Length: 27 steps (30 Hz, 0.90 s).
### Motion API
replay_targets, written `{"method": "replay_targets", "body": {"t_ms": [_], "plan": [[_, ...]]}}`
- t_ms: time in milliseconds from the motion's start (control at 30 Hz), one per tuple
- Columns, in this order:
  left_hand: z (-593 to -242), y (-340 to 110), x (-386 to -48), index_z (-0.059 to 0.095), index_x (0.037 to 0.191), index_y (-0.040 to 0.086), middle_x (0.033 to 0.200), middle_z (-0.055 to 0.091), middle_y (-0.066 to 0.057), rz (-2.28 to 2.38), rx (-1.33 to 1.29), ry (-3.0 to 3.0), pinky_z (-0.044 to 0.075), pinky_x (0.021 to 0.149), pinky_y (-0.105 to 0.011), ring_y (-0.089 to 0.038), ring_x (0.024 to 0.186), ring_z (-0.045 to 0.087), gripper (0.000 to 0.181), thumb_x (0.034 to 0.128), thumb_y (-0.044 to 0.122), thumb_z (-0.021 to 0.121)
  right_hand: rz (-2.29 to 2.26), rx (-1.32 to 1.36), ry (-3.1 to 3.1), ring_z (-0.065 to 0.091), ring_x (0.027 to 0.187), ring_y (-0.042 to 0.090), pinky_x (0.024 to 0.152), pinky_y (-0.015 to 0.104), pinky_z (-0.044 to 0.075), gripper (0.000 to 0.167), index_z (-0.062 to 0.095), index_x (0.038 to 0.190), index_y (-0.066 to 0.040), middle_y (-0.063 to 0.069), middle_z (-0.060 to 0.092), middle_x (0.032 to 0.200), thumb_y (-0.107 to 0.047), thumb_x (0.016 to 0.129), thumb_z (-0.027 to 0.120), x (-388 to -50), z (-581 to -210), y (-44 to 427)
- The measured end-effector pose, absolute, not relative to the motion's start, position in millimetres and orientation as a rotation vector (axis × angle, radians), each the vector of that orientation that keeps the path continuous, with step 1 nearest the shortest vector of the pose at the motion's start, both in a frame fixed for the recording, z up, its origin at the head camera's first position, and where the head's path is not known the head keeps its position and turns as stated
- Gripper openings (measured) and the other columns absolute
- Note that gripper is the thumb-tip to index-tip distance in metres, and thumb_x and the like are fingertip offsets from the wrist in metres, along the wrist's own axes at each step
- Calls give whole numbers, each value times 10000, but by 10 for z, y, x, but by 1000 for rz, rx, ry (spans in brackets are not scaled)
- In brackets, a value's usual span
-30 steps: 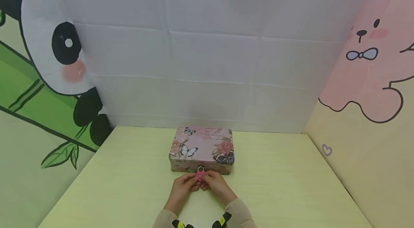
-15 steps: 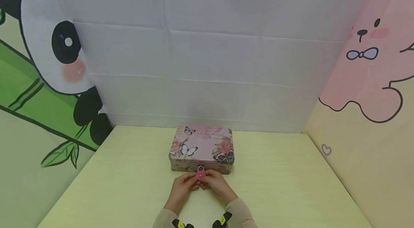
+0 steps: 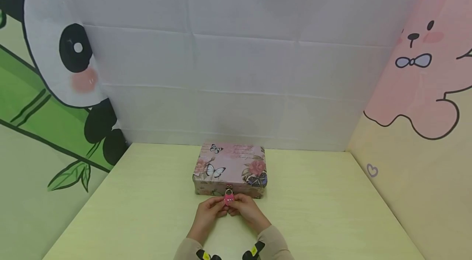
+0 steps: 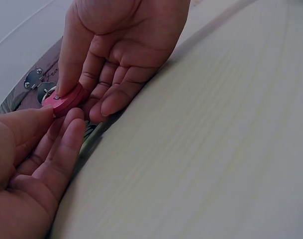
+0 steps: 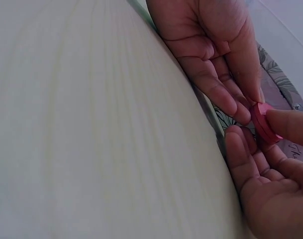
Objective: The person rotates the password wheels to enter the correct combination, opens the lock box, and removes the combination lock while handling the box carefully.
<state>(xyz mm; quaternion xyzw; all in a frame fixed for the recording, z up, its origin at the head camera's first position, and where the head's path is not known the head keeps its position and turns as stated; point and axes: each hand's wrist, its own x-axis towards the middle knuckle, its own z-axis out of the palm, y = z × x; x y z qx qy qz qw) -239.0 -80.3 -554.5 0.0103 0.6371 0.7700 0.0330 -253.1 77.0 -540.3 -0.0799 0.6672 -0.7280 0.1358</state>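
Observation:
A small pink padlock [image 3: 229, 199] hangs by its shackle from the metal clasp on the front of a pink box [image 3: 230, 166] printed with butterflies and roses. The box lid is down. From the left, my left hand [image 3: 207, 215] pinches the padlock between thumb and fingers. My right hand [image 3: 250, 212] pinches its other side. In the left wrist view, the pink padlock [image 4: 66, 99] sits between both thumbs, close to the metal hasp [image 4: 36, 78]. The right wrist view shows the padlock [image 5: 263, 122] edge-on, partly covered by fingers.
The box stands on a pale yellow wood-grain table [image 3: 313, 206]. Behind it hangs a creased white sheet [image 3: 239, 67]. Painted walls with a panda [image 3: 66, 67] and a pink animal [image 3: 416, 88] flank the table.
Both hands stay in place on the padlock. Its face, with small white marks, has tilted slightly upward since the first frame; the box has not moved.

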Motion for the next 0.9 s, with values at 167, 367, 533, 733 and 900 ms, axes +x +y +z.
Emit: {"method": "replay_targets", "body": {"t_ms": [167, 367, 533, 733, 900], "plan": [[-5558, -805, -2396, 545, 1183, -245, 904, 708, -101, 2356, 14, 1960, 605, 711, -242, -114, 771, 675, 288, 982, -40, 566, -2106, -226, 1937, 609, 663, 95, 617, 195, 549, 183, 599, 1028, 170, 35, 640, 787, 3, 955, 597, -2542, -5432, 770], [-5552, -810, -2392, 541, 1185, -247, 903, 706, -102, 2353, 9, 1952, 602, 711, -237, -113, 769, 674, 292, 980, -41, 570, -2088, -221, 1972, 609, 666, 101, 622, 214, 556, 180, 600, 1004, 155, 41, 638, 792, -21, 969, 590, -2527, -5417, 763], [-5536, -810, -2395, 544, 1177, -249, 897, 707, -101, 2352, 13, 1958, 602, 706, -234, -110, 766, 677, 288, 978, -44, 570, -2070, -212, 2002, 608, 667, 97, 622, 219, 558, 178, 601, 987, 139, 39, 638, 792, -37, 983, 573, -2511, -5386, 760], [-5533, -811, -2393, 549, 1171, -246, 896, 707, -104, 2356, 11, 1953, 603, 706, -237, -112, 766, 678, 283, 979, -40, 572, -2068, -207, 2031, 606, 662, 94, 613, 220, 558, 189, 609, 957, 123, 26, 637, 768, -58, 989, 563, -2501, -5379, 750], [-5532, -813, -2392, 538, 1178, -253, 909, 708, -116, 2352, 20, 1951, 604, 713, -243, -117, 776, 677, 289, 981, -44, 566, -2077, -188, 2023, 603, 651, 99, 604, 221, 556, 179, 608, 941, 115, 22, 633, 757, -54, 985, 572, -2514, -5401, 746]]}}
